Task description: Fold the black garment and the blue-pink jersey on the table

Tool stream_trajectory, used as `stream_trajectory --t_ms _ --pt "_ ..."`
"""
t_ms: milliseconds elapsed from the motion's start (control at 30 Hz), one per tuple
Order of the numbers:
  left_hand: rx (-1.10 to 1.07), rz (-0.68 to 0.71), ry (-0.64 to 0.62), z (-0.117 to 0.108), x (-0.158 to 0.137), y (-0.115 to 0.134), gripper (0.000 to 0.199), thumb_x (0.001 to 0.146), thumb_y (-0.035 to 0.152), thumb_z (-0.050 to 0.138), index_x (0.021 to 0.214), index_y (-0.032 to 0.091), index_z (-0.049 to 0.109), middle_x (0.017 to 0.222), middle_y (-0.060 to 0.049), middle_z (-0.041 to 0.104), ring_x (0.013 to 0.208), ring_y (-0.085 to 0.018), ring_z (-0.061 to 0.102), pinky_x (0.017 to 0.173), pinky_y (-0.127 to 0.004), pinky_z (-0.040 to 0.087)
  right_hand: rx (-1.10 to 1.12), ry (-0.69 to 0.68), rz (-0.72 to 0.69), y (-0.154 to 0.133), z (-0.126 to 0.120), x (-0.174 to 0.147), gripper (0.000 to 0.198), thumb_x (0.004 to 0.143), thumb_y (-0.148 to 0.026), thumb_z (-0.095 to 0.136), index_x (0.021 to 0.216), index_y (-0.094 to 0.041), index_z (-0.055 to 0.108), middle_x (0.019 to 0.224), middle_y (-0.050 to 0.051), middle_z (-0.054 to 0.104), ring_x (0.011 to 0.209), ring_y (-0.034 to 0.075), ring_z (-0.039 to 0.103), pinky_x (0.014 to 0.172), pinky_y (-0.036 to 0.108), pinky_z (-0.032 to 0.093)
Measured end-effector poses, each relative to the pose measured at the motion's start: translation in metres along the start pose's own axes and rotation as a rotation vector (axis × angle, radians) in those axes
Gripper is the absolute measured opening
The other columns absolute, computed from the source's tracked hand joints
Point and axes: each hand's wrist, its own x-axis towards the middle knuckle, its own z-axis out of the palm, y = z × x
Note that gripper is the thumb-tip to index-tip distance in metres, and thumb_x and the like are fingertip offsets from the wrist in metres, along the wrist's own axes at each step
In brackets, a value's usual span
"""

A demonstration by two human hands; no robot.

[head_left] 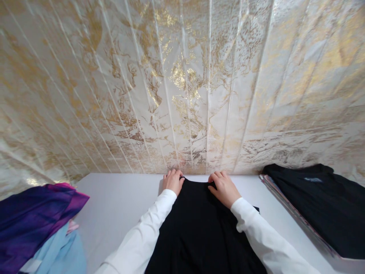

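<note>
A black garment (pixel 201 224) lies spread on the white table, its neckline at the far side and its lower part running out of view toward me. My left hand (pixel 173 180) is at the left end of the neckline, fingers closed on the cloth there. At the right end, my right hand (pixel 225 189) pinches the fabric between thumb and fingers. Between the two hands the neckline edge runs in a shallow curve. My white sleeves cover parts of the garment's sides, and a small corner of black cloth shows beyond the right wrist.
At the right stands a stack of folded clothes (pixel 316 209) with a black shirt on top. A purple and pink garment (pixel 42 213) and a light blue one (pixel 64 251) lie heaped at the left. Behind the white table (pixel 119 205) hangs a gold-patterned curtain (pixel 185 87).
</note>
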Motion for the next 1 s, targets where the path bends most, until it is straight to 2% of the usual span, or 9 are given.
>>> stream_trajectory --t_ms 133,267,400,467,600,767,900,1000 --pt "-0.059 0.054 0.030 -0.013 -0.018 0.005 0.019 0.090 0.017 0.050 0.109 0.017 0.053 0.112 -0.007 0.053 0.109 -0.022 0.046 0.093 -0.036 0.036 0.111 -0.067 -0.168 -0.014 -0.015 -0.014 0.028 0.071 -0.004 0.052 0.094 -0.019 0.060 0.098 0.004 0.061 0.094 0.021 0.047 0.082 0.030 0.036" --pt "-0.120 0.172 -0.006 -0.026 -0.053 0.014 0.021 0.087 0.011 0.050 0.106 0.019 0.053 0.108 -0.005 0.053 0.105 -0.019 0.048 0.092 -0.032 0.038 0.164 -0.159 -0.280 -0.013 -0.022 -0.029 0.048 0.056 0.008 0.042 0.086 -0.023 0.065 0.090 0.000 0.066 0.094 0.021 0.047 0.081 0.032 0.033" --pt "-0.169 0.289 -0.054 -0.028 -0.088 0.019 0.024 0.084 0.014 0.052 0.107 0.021 0.055 0.110 -0.003 0.055 0.103 -0.019 0.050 0.089 -0.031 0.040 0.134 -0.189 -0.252 0.005 -0.023 -0.037 0.040 0.061 0.008 0.041 0.073 -0.021 0.065 0.072 0.001 0.063 0.082 0.019 0.049 0.072 0.030 0.034" --pt "-0.188 0.337 -0.085 -0.024 -0.100 0.017 0.029 0.086 0.020 0.053 0.114 0.023 0.054 0.122 -0.004 0.054 0.112 -0.021 0.048 0.094 -0.035 0.038 0.108 -0.182 -0.230 0.015 -0.026 -0.040 0.036 0.067 0.006 0.041 0.069 -0.021 0.065 0.070 0.002 0.062 0.079 0.019 0.049 0.071 0.029 0.034" --pt "-0.187 0.440 -0.204 -0.013 -0.112 0.011 0.050 0.091 0.036 0.050 0.138 0.024 0.036 0.148 -0.008 0.030 0.136 -0.025 0.025 0.106 -0.046 0.025 0.055 -0.185 -0.181 0.024 -0.032 -0.047 0.035 0.073 0.004 0.041 0.073 -0.021 0.066 0.074 0.003 0.064 0.081 0.020 0.050 0.073 0.030 0.036" --pt "-0.147 0.463 -0.275 -0.008 -0.112 0.007 0.059 0.090 0.039 0.049 0.143 0.024 0.027 0.152 -0.007 0.018 0.140 -0.024 0.015 0.108 -0.047 0.023 0.121 -0.120 -0.196 -0.001 -0.031 -0.052 0.041 0.066 0.006 0.040 0.084 -0.020 0.064 0.091 0.005 0.060 0.091 0.021 0.050 0.080 0.030 0.041" --pt "-0.122 0.472 -0.304 -0.011 -0.112 0.007 0.065 0.088 0.043 0.052 0.144 0.023 0.025 0.153 -0.008 0.013 0.140 -0.025 0.011 0.109 -0.048 0.020 0.360 -0.087 -0.213 -0.028 -0.015 -0.056 0.047 0.069 0.006 0.037 0.102 -0.021 0.056 0.103 0.004 0.054 0.093 0.016 0.055 0.081 0.026 0.045" --pt "-0.129 0.466 -0.329 -0.013 -0.113 0.007 0.072 0.085 0.052 0.054 0.144 0.024 0.024 0.153 -0.010 0.010 0.140 -0.027 0.009 0.109 -0.050 0.018 0.388 -0.094 -0.157 -0.033 -0.003 -0.058 0.046 0.069 0.006 0.034 0.102 -0.020 0.054 0.103 0.005 0.054 0.092 0.016 0.056 0.083 0.026 0.045"
